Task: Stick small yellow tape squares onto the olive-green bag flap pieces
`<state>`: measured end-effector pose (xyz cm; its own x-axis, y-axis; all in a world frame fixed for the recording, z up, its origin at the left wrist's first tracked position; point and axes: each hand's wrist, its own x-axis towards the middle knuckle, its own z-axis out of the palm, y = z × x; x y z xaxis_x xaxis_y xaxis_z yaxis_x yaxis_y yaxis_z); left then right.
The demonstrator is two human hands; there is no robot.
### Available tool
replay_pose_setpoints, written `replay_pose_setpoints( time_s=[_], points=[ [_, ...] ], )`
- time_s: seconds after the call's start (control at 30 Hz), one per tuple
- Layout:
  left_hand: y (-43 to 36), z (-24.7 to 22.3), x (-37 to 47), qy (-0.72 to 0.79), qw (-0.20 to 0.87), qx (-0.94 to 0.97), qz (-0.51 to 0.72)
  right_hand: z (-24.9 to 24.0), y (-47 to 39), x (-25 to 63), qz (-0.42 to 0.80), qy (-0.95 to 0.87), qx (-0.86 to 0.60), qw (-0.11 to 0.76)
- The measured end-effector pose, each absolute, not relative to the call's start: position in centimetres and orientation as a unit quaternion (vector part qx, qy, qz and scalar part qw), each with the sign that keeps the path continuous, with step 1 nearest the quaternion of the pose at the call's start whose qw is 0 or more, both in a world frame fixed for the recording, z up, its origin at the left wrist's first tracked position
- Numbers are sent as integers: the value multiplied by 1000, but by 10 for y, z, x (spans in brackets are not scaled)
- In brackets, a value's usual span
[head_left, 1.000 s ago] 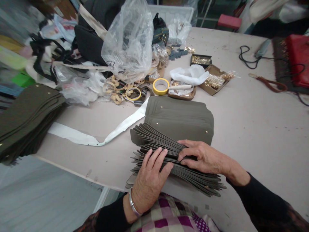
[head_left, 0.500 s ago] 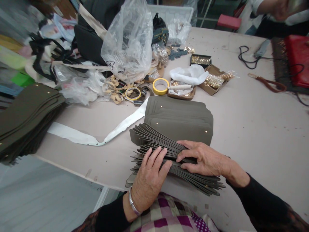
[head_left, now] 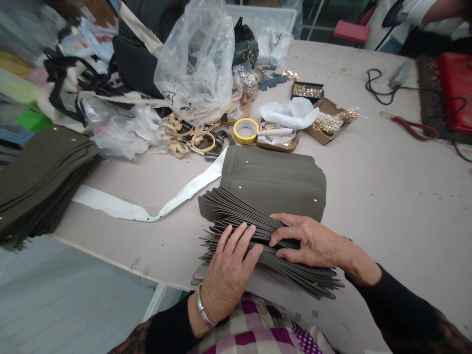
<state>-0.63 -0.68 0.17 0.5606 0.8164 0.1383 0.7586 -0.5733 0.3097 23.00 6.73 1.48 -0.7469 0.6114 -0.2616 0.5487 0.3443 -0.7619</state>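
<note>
A thick bundle of dark olive leather-like panels (head_left: 239,221) is fanned out on edge at the table's front, its thin edges facing up. My left hand (head_left: 230,270) lies across the near left part of the bundle, fingers stretched out flat on the edges. My right hand (head_left: 313,241) grips panels at the bundle's right side, its fingertips dipping into a gap between them. Just behind, more panels of the same kind lie flat in an overlapping stack (head_left: 280,172) with small gold-coloured studs. Another pile of olive panels (head_left: 44,167) rests at the left table edge.
A white strip (head_left: 121,205) runs across the table (head_left: 387,221). Farther back are yellow tape rolls (head_left: 246,131), a clear plastic bag (head_left: 199,59), a cardboard box of gold-coloured hardware (head_left: 328,123) and a brown strap (head_left: 413,128). Another person's arm (head_left: 438,12) shows at top right.
Both hands and the fanned panels stay practically as they were. At the top right, the other person's arm has shifted.
</note>
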Motion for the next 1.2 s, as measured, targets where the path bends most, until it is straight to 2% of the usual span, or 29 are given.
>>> replay_pose_setpoints(
  time_s=[1.2],
  points=[
    [-6,4,-6,444,110,880,125,18,62,227,430,-829,-356,30]
  ],
)
